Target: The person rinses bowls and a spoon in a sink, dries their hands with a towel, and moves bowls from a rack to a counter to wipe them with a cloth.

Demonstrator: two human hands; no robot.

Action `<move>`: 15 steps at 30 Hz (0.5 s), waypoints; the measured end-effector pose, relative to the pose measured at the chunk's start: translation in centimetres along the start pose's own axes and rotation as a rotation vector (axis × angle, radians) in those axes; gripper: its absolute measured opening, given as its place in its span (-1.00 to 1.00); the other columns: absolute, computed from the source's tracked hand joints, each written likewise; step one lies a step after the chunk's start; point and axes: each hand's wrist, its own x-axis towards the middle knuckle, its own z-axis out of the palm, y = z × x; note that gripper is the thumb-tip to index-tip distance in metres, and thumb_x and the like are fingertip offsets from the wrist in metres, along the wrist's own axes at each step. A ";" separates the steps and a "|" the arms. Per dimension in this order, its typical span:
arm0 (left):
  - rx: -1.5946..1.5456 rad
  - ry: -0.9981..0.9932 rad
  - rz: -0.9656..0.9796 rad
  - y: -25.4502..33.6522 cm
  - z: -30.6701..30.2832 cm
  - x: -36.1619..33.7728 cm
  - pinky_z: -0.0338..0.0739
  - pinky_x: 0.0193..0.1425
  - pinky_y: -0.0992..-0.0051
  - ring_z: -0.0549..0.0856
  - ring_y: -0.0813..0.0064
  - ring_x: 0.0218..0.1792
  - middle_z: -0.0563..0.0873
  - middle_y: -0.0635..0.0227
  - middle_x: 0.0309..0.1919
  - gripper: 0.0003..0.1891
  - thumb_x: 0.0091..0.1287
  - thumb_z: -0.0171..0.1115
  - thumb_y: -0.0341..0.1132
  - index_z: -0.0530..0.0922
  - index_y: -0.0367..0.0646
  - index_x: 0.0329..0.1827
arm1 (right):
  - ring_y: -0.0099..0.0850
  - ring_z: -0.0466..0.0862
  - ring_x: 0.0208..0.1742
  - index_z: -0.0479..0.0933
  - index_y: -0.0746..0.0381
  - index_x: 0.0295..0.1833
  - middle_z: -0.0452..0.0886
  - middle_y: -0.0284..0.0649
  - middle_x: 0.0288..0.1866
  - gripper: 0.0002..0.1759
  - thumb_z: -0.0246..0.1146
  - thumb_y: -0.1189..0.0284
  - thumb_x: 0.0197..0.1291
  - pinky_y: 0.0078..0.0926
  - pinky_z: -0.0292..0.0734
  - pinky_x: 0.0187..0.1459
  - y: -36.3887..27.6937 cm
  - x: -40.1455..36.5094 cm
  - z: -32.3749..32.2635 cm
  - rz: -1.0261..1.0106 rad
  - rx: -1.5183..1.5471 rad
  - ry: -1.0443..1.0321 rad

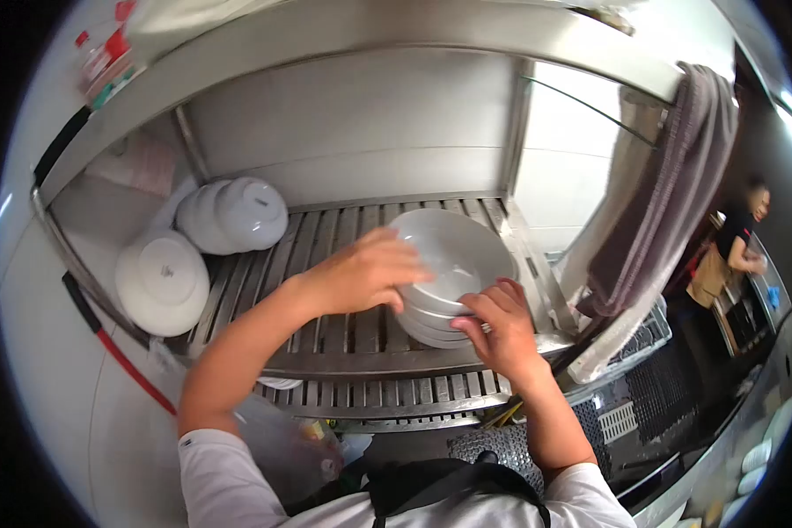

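A stack of several pale grey-white bowls point(466, 255) stands on the slatted metal shelf, right of its middle. My right hand point(502, 330) grips the near right side of the stack, thumb below the top bowl's rim and fingers at the rim. Over the left rim is my left hand point(370, 271), slightly blurred, its fingers stretched out and apart from the thumb. The top bowl's inside is bare. Part of its near rim is hidden behind my right fingers.
Upturned white bowls point(246, 216) lean at the shelf's left back, with another white dish point(163, 282) nearer. Towels point(669, 194) hang from the right side of the metal rack point(396, 361). A person point(735, 242) stands at a counter far right.
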 end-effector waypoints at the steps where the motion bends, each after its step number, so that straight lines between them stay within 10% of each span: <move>1: -0.061 0.152 -0.159 -0.1 0.0 -0.7 0.49 0.23 0.23 0.65 0.28 0.06 0.69 0.22 0.01 -0.49 0.03 0.52 -0.32 0.60 -0.14 0.09 | -0.14 0.57 -0.21 0.58 0.17 -0.17 0.57 -0.23 -0.34 -0.69 0.46 0.27 0.02 -0.11 0.41 0.07 -0.1 0.3 -0.1 -0.006 0.009 0.002; 8: -0.182 1.572 -1.406 -13.4 7.0 -13.2 0.44 0.34 0.23 0.53 0.15 0.26 0.55 -0.02 0.21 -0.23 0.16 0.53 -0.22 0.31 -0.34 0.35 | -0.15 0.52 -0.31 0.57 0.19 -0.31 0.53 -0.24 -0.44 -0.72 0.40 0.20 0.13 -0.17 0.35 0.04 -0.3 0.5 1.0 0.050 -0.012 0.054; 12: -0.217 1.601 -1.819 -14.3 5.0 -15.2 0.46 0.32 0.20 0.58 0.03 0.19 0.57 -0.07 0.19 -0.25 0.17 0.52 -0.24 0.30 -0.54 0.26 | -0.16 0.52 -0.32 0.56 0.19 -0.36 0.53 -0.24 -0.46 -0.75 0.41 0.26 0.13 -0.17 0.35 0.05 -0.5 0.7 1.3 0.064 -0.028 0.082; 15: -0.387 1.821 -1.337 -18.4 8.0 -19.2 0.48 0.30 0.20 0.60 0.05 0.17 0.58 -0.04 0.19 -0.30 0.15 0.54 -0.29 0.36 -0.45 0.24 | -0.16 0.53 -0.33 0.56 0.19 -0.35 0.53 -0.24 -0.47 -0.76 0.42 0.28 0.12 -0.16 0.36 0.04 -0.5 0.7 1.4 0.063 -0.032 0.090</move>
